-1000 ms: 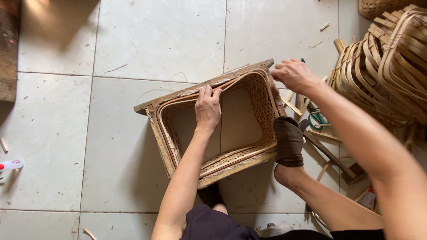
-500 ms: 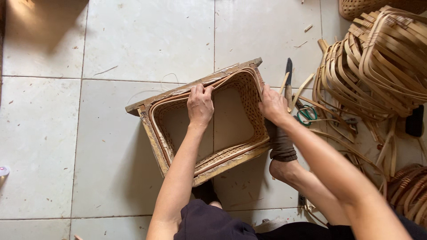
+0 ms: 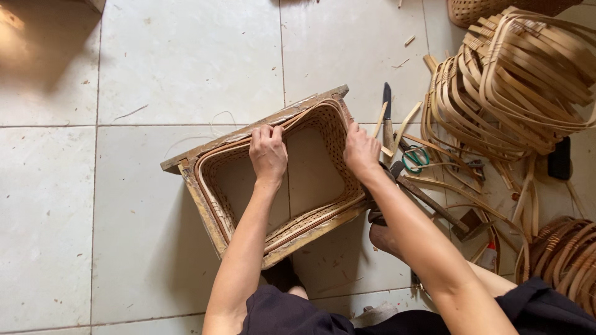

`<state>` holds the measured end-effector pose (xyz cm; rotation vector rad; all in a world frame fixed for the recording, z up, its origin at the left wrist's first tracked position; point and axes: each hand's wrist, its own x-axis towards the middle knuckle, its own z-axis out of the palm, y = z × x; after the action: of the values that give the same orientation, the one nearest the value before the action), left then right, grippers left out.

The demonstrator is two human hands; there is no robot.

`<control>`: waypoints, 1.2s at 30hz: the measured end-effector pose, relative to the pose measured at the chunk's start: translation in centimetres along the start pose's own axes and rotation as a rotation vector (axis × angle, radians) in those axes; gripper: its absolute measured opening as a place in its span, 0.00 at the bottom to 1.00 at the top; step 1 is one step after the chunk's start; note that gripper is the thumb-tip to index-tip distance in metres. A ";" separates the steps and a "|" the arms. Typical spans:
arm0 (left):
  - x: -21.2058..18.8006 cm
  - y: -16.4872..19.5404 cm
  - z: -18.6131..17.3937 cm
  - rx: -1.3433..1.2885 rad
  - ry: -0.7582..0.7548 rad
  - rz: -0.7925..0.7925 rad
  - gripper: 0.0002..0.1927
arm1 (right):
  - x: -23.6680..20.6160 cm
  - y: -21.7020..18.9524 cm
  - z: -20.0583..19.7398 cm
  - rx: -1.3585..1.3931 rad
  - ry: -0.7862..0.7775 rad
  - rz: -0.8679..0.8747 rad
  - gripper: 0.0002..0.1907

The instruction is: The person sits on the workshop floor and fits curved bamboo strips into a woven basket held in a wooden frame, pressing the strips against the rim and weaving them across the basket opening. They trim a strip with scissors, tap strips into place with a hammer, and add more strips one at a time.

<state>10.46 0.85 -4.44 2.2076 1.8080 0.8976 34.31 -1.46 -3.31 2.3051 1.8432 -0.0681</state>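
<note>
A rectangular woven bamboo basket (image 3: 313,170) sits inside a wooden frame (image 3: 198,198) on the tiled floor in front of me. My left hand (image 3: 268,152) pinches the bent bamboo rim strip at the basket's far edge. My right hand (image 3: 362,151) presses on the basket's right rim, fingers curled over it. My foot (image 3: 388,239) rests by the frame's right corner.
A pile of bent bamboo hoops (image 3: 515,80) lies at the right, with more coils (image 3: 568,254) lower right. A knife (image 3: 387,118), green-handled scissors (image 3: 415,158), a hammer (image 3: 444,211) and loose bamboo strips lie between basket and pile.
My right hand has moved down from the frame's far right corner onto the basket's right rim. My left hand stays at the far rim. The view has shifted.
</note>
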 end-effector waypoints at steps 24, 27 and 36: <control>0.0 -0.5 -1.6 -0.037 -0.192 0.057 0.04 | -0.2 -1.8 -0.3 -0.050 0.145 -0.036 0.05; -0.9 0.2 -3.2 -0.057 -0.207 0.067 0.05 | -0.5 -2.2 -0.6 -0.162 0.152 -0.044 0.05; -3.0 0.6 -3.5 -0.057 -0.138 0.132 0.03 | -0.7 -3.7 -0.5 -0.518 0.264 -0.076 0.05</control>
<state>8.88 -2.96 -2.37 2.3135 1.5725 0.7876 30.56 -1.29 -3.19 1.9484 1.7887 0.6529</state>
